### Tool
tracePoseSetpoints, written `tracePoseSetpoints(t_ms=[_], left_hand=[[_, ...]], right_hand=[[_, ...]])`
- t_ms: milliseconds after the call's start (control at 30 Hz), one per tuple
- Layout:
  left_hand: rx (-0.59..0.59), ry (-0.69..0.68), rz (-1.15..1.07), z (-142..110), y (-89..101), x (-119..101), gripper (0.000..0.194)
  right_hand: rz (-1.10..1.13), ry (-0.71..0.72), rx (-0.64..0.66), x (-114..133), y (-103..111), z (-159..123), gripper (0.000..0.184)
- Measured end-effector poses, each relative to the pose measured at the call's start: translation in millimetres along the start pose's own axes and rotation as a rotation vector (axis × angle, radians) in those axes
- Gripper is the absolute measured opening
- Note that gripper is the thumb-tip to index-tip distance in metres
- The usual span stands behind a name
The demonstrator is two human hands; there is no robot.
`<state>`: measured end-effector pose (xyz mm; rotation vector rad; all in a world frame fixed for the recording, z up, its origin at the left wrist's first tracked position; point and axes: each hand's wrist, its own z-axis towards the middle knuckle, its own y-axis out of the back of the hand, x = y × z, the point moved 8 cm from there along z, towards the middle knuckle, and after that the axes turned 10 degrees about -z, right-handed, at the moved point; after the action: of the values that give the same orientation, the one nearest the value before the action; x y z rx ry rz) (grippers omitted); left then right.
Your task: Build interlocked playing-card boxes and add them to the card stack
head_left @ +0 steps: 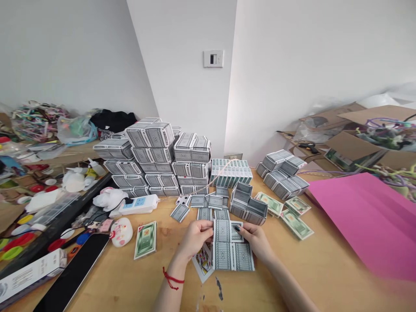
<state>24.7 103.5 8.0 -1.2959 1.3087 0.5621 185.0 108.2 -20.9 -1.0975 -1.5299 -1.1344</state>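
Between my hands is a flat piece of folded playing cards (224, 256) with grey patterned backs, made of joined squares. My left hand (195, 238), with a red cord at the wrist, pinches its upper left edge. The thumb of my right hand (256, 242) presses on a playing card (236, 232) at the upper right corner, its fingers partly hidden beneath. A face-up picture card (203, 262) lies under the piece near my left wrist. Just beyond are loose folded cards (204, 213) and an open block of folded cards (248, 206).
Stacked card blocks (152, 156) stand at the back left, and a smaller stack (282, 173) at the back right. Green card boxes (145, 239) lie on both sides. A power strip (139, 204), a black tablet-like slab (73, 273) and a pink sheet (367, 225) flank the work area.
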Motion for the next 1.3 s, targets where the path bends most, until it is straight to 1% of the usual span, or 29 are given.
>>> tracePoseSetpoints(t_ms=[100,200,367,433,533,600,633,667,700,800,833,867,900,967,1067,1200,1300], left_hand=[[0.03,-0.014,-0.012,2,-5.3,3,0.03],[0.041,-0.043,-0.001,3,-7.3,1,0.03],[0.006,-0.071,0.081,2,-2.7,-5,0.031],[-0.001,-0.08,0.142,2,-2.0,-4,0.031],[-0.008,-0.092,0.269,4,-3.1,1,0.032],[-0.049,-0.102,0.346,7,-2.0,5,0.034],[-0.083,-0.11,0.38,8,-0.6,6,0.035],[-0.118,-0.121,0.411,8,0.8,6,0.036],[-0.149,-0.133,0.44,9,1.8,6,0.037],[-0.222,-0.19,0.496,8,2.7,0,0.038],[-0.246,-0.216,0.507,7,2.6,-2,0.038],[-0.271,-0.242,0.516,5,2.2,-5,0.037],[-0.294,-0.269,0.522,3,1.3,-8,0.037],[-0.319,-0.317,0.529,-2,-2.4,-12,0.036],[-0.313,-0.364,0.538,-9,-12.2,-17,0.036],[-0.226,-0.421,0.572,-16,-31.4,-23,0.033],[-0.199,-0.45,0.559,-20,-38.9,-28,0.032]], right_hand=[[-0.046,-0.001,-0.013,-2,-1,0,0.046],[-0.065,0.004,-0.044,-3,0,0,0.046],[-0.092,0.026,-0.095,3,3,-1,0.048],[-0.114,0.037,-0.111,5,3,-2,0.049],[-0.123,0.045,-0.08,7,-1,-2,0.049],[-0.13,0.051,-0.054,7,-3,-1,0.049],[-0.143,0.061,-0.061,8,-3,-1,0.049],[-0.168,0.079,-0.097,10,-1,-2,0.048],[-0.211,0.107,-0.168,13,3,-4,0.046],[-0.451,0.243,-0.475,29,15,-20,0.038],[-0.544,0.295,-0.555,36,14,-27,0.035],[-0.624,0.342,-0.602,41,11,-34,0.034],[-0.685,0.381,-0.617,46,5,-39,0.033],[-0.742,0.413,-0.613,49,-6,-46,0.034],[-0.748,0.368,-0.586,47,-15,-51,0.039],[-0.68,0.271,-0.541,42,-15,-51,0.041],[-0.608,0.241,-0.486,44,-11,-50,0.038]])
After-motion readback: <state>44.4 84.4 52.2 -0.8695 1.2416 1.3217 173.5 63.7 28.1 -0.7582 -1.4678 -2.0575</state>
